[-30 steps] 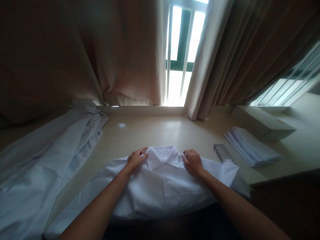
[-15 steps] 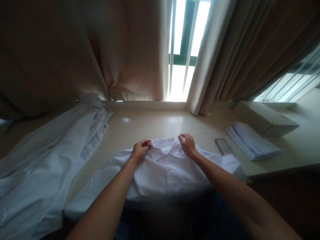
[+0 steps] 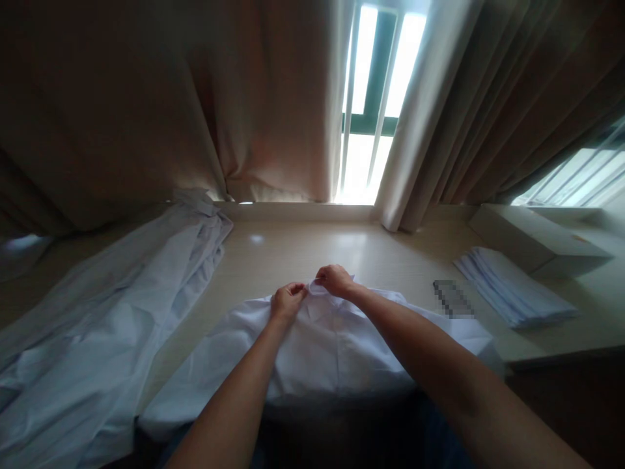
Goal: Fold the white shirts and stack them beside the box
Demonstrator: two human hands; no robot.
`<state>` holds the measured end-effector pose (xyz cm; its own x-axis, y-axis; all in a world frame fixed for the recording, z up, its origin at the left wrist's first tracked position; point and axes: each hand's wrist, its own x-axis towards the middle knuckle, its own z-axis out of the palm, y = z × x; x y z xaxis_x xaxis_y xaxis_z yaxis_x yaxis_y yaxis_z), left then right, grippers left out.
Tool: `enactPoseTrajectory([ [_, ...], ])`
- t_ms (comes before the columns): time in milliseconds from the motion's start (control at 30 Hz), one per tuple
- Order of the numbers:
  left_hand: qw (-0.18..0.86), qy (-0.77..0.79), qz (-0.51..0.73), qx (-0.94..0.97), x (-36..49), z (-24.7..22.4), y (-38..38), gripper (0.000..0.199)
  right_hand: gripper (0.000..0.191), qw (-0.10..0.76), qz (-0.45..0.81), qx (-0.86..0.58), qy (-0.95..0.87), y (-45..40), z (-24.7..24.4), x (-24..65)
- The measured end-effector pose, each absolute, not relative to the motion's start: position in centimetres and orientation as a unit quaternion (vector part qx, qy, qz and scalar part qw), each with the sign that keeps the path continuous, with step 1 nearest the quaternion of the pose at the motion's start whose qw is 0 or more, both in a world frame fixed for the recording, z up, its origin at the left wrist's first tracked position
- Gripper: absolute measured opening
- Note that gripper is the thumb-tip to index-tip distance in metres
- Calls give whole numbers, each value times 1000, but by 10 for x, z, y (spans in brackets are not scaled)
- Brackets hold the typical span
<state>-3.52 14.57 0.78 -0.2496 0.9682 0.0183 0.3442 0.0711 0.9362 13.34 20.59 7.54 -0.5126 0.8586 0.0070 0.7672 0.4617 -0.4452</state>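
A white collared shirt (image 3: pixel 312 352) lies front side up across the near edge of the table, its lower part hanging over that edge. My left hand (image 3: pixel 289 301) pinches the left end of its collar between thumb and fingers. Close beside it, my right hand (image 3: pixel 334 280) is closed on the collar's upper edge, left of the collar's middle. Much of the collar is hidden behind my right hand and wrist. Both forearms reach over the shirt front.
More white shirts (image 3: pixel 131 299) lie heaped on the left of the table (image 3: pixel 273 251). On the right are a blurred-out dark-edged object (image 3: pixel 454 299), a stack of folded white shirts (image 3: pixel 517 286) and a box (image 3: pixel 541 238). Curtains (image 3: pixel 273 117) and a window stand behind.
My right hand has moved left along the collar, from its right end to near my left hand. The left hand keeps its hold. The whole view has shifted slightly.
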Motion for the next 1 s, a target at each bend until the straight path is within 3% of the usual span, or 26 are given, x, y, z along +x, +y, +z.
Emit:
enactPoseTrajectory([
  [167,265,690,400,542,-33,9,142,28,29,120,197,-439,-868,202,74,138],
  [367,204,715,352,569,-32,12,141,28,18,143,141,-425,-882,203,75,121],
  [533,153,736,334,569,-30,10,142,25,27,207,111,-485,-842,207,71,124],
  [700,94,741,350,566,-25,13,141,22,29,315,70,-554,-768,195,53,202],
  [867,-55,719,352,597,-14,22,129,20,24,290,54,-525,-798,156,29,264],
  [1000,-92,641,310,696,-3,29,118,28,31,277,38,-509,-814,141,24,253],
])
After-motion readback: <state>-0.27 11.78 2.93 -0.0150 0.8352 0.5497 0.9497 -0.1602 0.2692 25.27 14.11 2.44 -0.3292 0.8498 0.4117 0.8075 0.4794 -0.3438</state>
